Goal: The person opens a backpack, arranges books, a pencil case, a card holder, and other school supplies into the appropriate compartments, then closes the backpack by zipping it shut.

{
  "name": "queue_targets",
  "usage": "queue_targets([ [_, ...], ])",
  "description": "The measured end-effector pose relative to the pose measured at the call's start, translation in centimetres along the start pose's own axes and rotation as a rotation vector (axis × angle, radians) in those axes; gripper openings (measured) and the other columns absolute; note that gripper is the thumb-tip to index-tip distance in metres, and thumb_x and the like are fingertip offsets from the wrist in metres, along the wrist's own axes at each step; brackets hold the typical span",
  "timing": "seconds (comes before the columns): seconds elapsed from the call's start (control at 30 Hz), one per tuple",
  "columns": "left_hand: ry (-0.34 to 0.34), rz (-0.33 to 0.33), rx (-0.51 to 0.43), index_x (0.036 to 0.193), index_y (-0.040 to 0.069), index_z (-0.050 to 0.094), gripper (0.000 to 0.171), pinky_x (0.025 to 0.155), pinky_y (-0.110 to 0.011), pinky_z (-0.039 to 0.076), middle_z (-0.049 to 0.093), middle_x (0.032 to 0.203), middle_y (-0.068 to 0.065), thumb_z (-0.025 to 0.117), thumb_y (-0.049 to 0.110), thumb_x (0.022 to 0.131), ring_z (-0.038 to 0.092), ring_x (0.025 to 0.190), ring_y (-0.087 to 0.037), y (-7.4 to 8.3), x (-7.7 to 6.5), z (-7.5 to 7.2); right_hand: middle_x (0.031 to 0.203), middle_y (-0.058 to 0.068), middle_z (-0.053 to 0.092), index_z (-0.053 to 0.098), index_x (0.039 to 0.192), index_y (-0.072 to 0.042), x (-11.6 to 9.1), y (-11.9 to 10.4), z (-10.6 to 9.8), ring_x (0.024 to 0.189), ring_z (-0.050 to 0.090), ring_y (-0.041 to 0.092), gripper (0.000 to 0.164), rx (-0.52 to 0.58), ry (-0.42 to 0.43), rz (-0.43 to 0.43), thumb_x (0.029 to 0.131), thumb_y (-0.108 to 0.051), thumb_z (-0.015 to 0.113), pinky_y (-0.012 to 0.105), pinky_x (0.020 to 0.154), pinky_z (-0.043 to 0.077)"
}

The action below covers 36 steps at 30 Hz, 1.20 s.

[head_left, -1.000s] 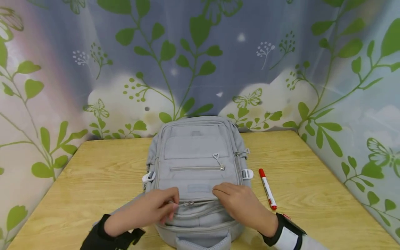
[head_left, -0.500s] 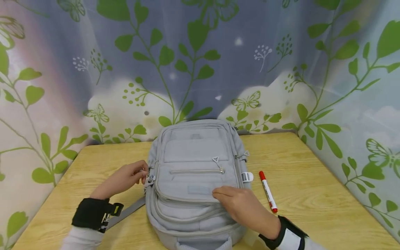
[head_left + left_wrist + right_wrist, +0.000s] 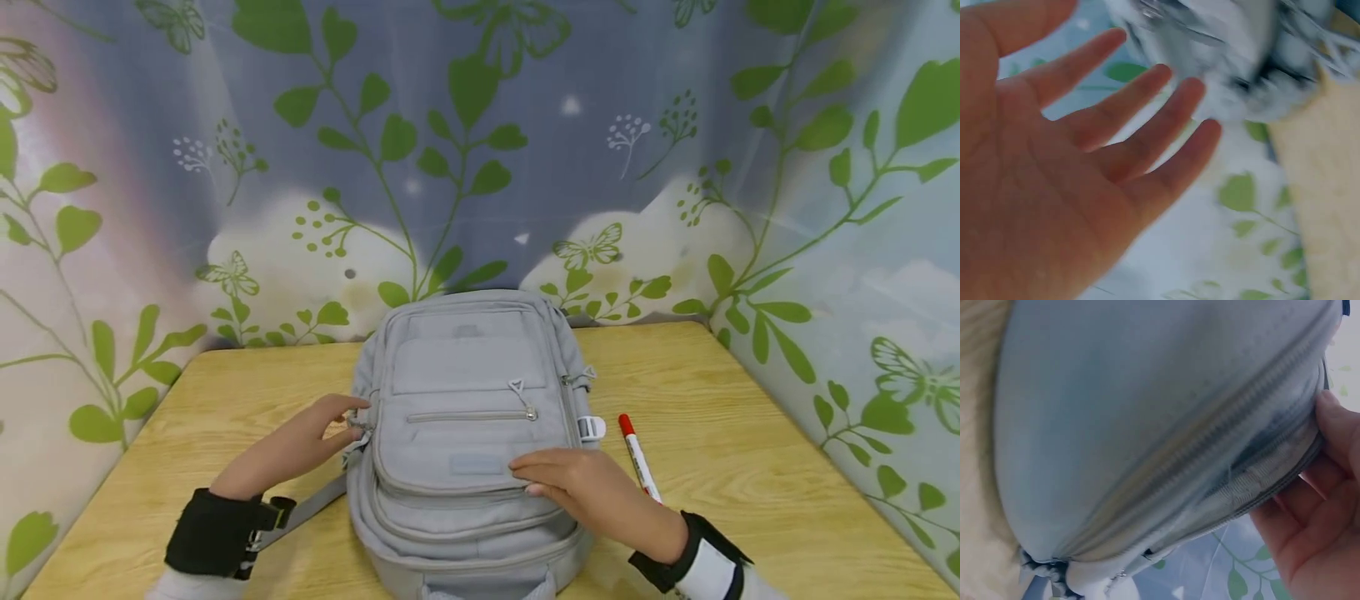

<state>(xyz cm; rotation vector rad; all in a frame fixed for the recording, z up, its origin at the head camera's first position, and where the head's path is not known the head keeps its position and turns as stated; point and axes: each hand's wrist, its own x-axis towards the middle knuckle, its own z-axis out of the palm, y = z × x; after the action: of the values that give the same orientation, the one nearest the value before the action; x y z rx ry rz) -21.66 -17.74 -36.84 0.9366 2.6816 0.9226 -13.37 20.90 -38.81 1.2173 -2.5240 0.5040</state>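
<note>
A grey backpack [image 3: 468,362] lies front side up on the table, its top handle toward me. My left hand [image 3: 300,442] is at the bag's left edge beside the side strap's buckle, thumb and fingers apart. In the left wrist view the fingers of that left hand [image 3: 1072,169] are spread and nearly straight, with nothing between them. My right hand [image 3: 588,487] holds the near edge of the front pocket. The right wrist view shows the right hand [image 3: 1325,506] pinching the zippered edge [image 3: 1272,484], thumb on one side and fingers beneath; the pocket gapes there.
A red-capped white marker [image 3: 637,454] lies right of the bag, its lower end behind my right forearm. A grey strap [image 3: 315,504] trails from the bag's left side. The wooden table [image 3: 247,383] meets a leaf-patterned curtain [image 3: 480,150] at back and sides.
My left hand has gone from the zipper at the front pocket's near edge to the bag's left side, and its fingers have opened. The right hand keeps its place on the pocket edge.
</note>
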Motion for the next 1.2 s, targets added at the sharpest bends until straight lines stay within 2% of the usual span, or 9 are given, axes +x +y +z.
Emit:
queue_targets([
  [0.2,-0.087,0.194,-0.078,0.149,0.006,0.047,0.061,0.11,-0.061,0.037,0.043,0.153,-0.02,0.068,0.033,0.099,0.039,0.141,-0.044,4.9,0.7,1.0,0.116,0.005,0.074,0.075,0.119,-0.007,0.8,0.1,-1.3,0.102,0.072,0.02,0.023,0.001,0.146,0.078,0.098,-0.012,0.068,0.036,0.083,0.059],
  [0.37,-0.046,0.316,0.152,0.147,0.006,0.051,0.057,0.111,-0.05,0.041,0.048,0.151,-0.018,0.074,0.015,0.095,0.046,0.138,-0.038,7.0,2.8,3.4,0.113,0.006,0.074,0.076,0.113,-0.005,1.5,0.3,-1.6,0.1,0.072,0.023,0.021,-0.099,0.318,0.06,0.099,-0.018,0.067,0.038,0.082,0.059],
  [0.47,0.004,0.275,0.146,0.143,0.005,0.056,0.049,0.103,-0.041,0.048,0.054,0.145,-0.017,0.064,-0.007,0.096,0.054,0.131,-0.034,7.5,3.1,4.2,0.12,0.007,0.071,0.075,0.116,-0.006,1.0,0.7,-1.5,0.104,0.07,0.025,0.03,-0.125,0.337,0.092,0.105,-0.028,0.057,0.04,0.082,0.059],
  [0.53,0.025,0.213,0.042,0.143,0.006,0.057,0.052,0.08,-0.033,0.053,0.056,0.144,-0.017,0.055,-0.015,0.095,0.066,0.096,-0.029,7.6,3.1,4.3,0.121,0.01,0.069,0.074,0.116,-0.005,0.2,1.2,-1.6,0.104,0.069,0.028,0.028,-0.151,0.361,0.163,0.106,-0.024,0.057,0.042,0.079,0.059],
  [0.6,0.065,0.155,-0.05,0.144,0.007,0.057,0.053,0.063,-0.028,0.043,0.056,0.144,-0.016,0.05,-0.016,0.097,0.054,0.065,-0.021,7.7,3.1,4.2,0.117,0.012,0.068,0.072,0.115,-0.003,-0.9,2.0,-1.8,0.096,0.07,0.029,0.021,-0.199,0.367,0.279,0.101,-0.018,0.065,0.042,0.069,0.058],
  [0.7,0.146,0.119,-0.117,0.143,0.009,0.059,0.05,0.058,-0.026,0.036,0.059,0.141,-0.016,0.047,-0.013,0.099,0.04,0.057,-0.015,8.0,3.3,3.9,0.101,0.016,0.064,0.067,0.113,0.003,-2.9,3.4,-2.0,0.07,0.064,0.024,0.024,-0.28,0.252,0.495,0.094,-0.011,0.074,0.037,0.052,0.052],
  [0.87,0.2,0.093,-0.186,0.143,0.009,0.059,0.045,0.054,-0.025,0.032,0.06,0.139,-0.019,0.047,-0.007,0.103,0.032,0.053,-0.01,8.7,3.6,3.3,0.083,0.012,0.049,0.05,0.118,0.008,-6.3,5.8,-0.8,0.053,0.045,0.014,0.05,-0.201,-0.12,0.728,0.092,-0.024,0.078,0.029,0.043,0.038],
  [1.03,0.193,0.074,-0.269,0.145,0.011,0.058,0.046,0.046,-0.024,0.025,0.057,0.142,-0.019,0.045,-0.005,0.104,0.016,0.045,-0.01,9.2,3.8,2.9,0.081,0.007,0.047,0.054,0.112,-0.003,-8.1,7.3,0.1,0.059,0.045,0.015,0.035,-0.058,-0.247,0.744,0.089,-0.012,0.078,0.028,0.048,0.038],
  [1.2,0.168,0.04,-0.337,0.145,0.014,0.058,0.043,0.05,-0.028,0.029,0.057,0.143,-0.015,0.044,0.0,0.107,0.02,0.048,-0.013,9.3,3.8,2.6,0.081,0.001,0.049,0.059,0.108,-0.006,-7.9,7.1,-2.2,0.061,0.039,0.009,0.017,0.149,-0.203,0.615,0.094,0.003,0.062,0.026,0.054,0.035],
])
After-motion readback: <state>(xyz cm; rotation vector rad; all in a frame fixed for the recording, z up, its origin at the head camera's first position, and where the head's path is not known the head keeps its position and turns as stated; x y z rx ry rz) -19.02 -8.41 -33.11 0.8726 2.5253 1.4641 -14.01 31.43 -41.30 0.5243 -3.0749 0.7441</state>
